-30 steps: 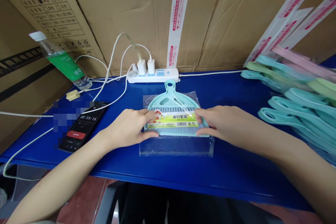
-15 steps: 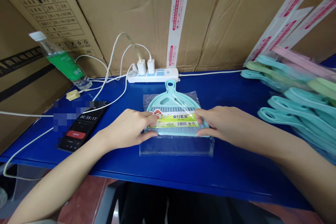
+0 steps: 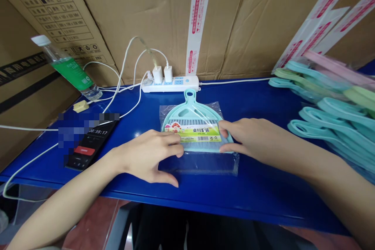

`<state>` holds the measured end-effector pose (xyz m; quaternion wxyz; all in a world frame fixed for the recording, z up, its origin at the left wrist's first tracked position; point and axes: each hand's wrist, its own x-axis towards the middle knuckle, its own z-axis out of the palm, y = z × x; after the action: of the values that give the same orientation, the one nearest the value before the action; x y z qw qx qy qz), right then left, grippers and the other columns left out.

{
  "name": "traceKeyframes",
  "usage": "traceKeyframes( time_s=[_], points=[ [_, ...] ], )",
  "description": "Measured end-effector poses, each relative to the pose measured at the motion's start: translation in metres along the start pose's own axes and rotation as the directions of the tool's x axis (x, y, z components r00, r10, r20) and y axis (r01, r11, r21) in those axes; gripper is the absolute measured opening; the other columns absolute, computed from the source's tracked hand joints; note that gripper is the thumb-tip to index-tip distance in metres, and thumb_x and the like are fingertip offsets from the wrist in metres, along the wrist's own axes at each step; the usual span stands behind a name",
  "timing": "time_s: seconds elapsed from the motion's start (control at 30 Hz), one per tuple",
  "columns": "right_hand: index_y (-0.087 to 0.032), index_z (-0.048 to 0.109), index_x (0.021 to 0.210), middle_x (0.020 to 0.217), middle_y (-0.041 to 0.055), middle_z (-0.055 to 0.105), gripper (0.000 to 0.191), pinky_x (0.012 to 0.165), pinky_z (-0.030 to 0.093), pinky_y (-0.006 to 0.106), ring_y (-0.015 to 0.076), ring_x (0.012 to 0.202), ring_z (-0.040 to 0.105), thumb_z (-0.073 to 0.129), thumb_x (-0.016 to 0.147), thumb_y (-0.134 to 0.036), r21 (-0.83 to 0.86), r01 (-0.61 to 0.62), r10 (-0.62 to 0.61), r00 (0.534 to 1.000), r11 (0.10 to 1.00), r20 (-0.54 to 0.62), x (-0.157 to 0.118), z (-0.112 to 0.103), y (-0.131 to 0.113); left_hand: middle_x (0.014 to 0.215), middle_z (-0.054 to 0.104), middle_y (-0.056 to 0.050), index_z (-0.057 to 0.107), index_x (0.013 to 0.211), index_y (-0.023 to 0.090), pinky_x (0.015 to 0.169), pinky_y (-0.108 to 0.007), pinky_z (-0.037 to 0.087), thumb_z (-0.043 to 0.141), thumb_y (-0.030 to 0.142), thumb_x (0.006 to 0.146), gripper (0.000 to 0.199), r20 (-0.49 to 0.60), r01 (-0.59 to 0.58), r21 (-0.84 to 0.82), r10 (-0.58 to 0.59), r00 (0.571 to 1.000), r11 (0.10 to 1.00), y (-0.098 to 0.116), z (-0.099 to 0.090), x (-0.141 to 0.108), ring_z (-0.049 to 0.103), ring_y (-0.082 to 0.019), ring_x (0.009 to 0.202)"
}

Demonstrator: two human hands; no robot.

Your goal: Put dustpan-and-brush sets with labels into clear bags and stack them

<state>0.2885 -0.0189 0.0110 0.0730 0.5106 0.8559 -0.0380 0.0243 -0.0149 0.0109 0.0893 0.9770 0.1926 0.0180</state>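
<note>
A light-blue dustpan and brush set [image 3: 191,114] lies flat on the blue table, its handle pointing away from me. It is inside a clear plastic bag [image 3: 211,163] with a yellow-green label across the bristles. My right hand [image 3: 243,136] pinches the set's right edge between thumb and fingers. My left hand [image 3: 155,152] is open over the bag's lower left corner, its thumb spread well away from the fingers. The left fingertips cover the label's left end; whether they press on it I cannot tell.
Behind the set stands a white power strip [image 3: 175,84] with chargers and loose cables. A phone [image 3: 90,144] and a tilted water bottle [image 3: 72,72] are on the left. Several bagged dustpan sets [image 3: 331,125] are piled at the right. Cardboard boxes [image 3: 158,11] wall the back.
My left hand has let go of the set's left edge. It has moved slightly down and right, and its thumb has opened towards me. The right hand and the set stay put.
</note>
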Motion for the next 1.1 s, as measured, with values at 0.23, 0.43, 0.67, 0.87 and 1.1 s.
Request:
traceKeyframes(
  time_s=[0.23,0.43,0.67,0.87,1.1],
  points=[
    [-0.024,0.046,0.075,0.059,-0.0028,0.062,0.025,0.047,0.025,0.027,0.0201,0.052,0.060,0.069,0.083,-0.031,-0.041,0.019,-0.021,0.999,0.999,-0.039,-0.002,-0.001,0.000,0.078,0.059,0.000,0.054,0.075,0.020,0.059,-0.028,0.042,0.053,0.015,0.083,0.009,0.005,-0.001,-0.035,0.001,1.000,0.999,0.004,-0.001,0.002,0.056,-0.016,0.069],
    [-0.024,0.045,0.074,0.058,-0.0019,0.061,0.027,0.046,0.025,0.027,0.0198,0.051,0.059,0.069,0.084,-0.032,-0.043,-0.003,0.003,1.000,0.999,-0.006,-0.002,-0.002,-0.001,0.072,0.055,0.000,0.051,0.073,0.020,0.060,-0.026,0.041,0.041,0.014,0.088,0.019,-0.078,-0.005,-0.084,-0.001,0.997,0.996,0.002,-0.004,0.003,0.051,-0.014,0.065],
    [-0.023,0.047,0.075,0.059,-0.0021,0.061,0.025,0.047,0.026,0.027,0.0196,0.051,0.059,0.069,0.084,-0.032,-0.039,0.004,-0.004,1.000,0.999,-0.017,-0.003,0.000,0.000,0.085,0.063,-0.004,0.055,0.090,0.018,0.069,-0.029,0.046,0.046,0.026,0.096,0.014,-0.087,0.023,-0.024,-0.025,0.996,0.999,-0.002,-0.003,0.001,0.058,-0.017,0.076],
    [-0.024,0.047,0.073,0.055,-0.0039,0.058,0.025,0.045,0.025,0.026,0.0179,0.047,0.056,0.069,0.081,-0.033,-0.017,0.065,-0.066,0.992,0.998,-0.108,-0.004,0.006,0.005,0.086,0.064,-0.003,0.059,0.088,0.019,0.072,-0.029,0.046,0.051,0.025,0.096,0.013,-0.046,0.003,-0.021,-0.004,0.999,1.000,-0.005,-0.002,0.001,0.060,-0.017,0.079],
    [-0.025,0.047,0.071,0.054,-0.0037,0.058,0.026,0.045,0.024,0.027,0.0182,0.046,0.055,0.069,0.080,-0.035,-0.002,0.037,-0.037,0.998,0.999,-0.058,-0.004,0.003,0.003,0.080,0.062,-0.003,0.056,0.084,0.019,0.065,-0.027,0.043,0.037,0.021,0.100,0.025,-0.069,0.079,-0.049,-0.083,0.994,0.996,-0.005,-0.005,0.002,0.058,-0.015,0.070]
  ],
)
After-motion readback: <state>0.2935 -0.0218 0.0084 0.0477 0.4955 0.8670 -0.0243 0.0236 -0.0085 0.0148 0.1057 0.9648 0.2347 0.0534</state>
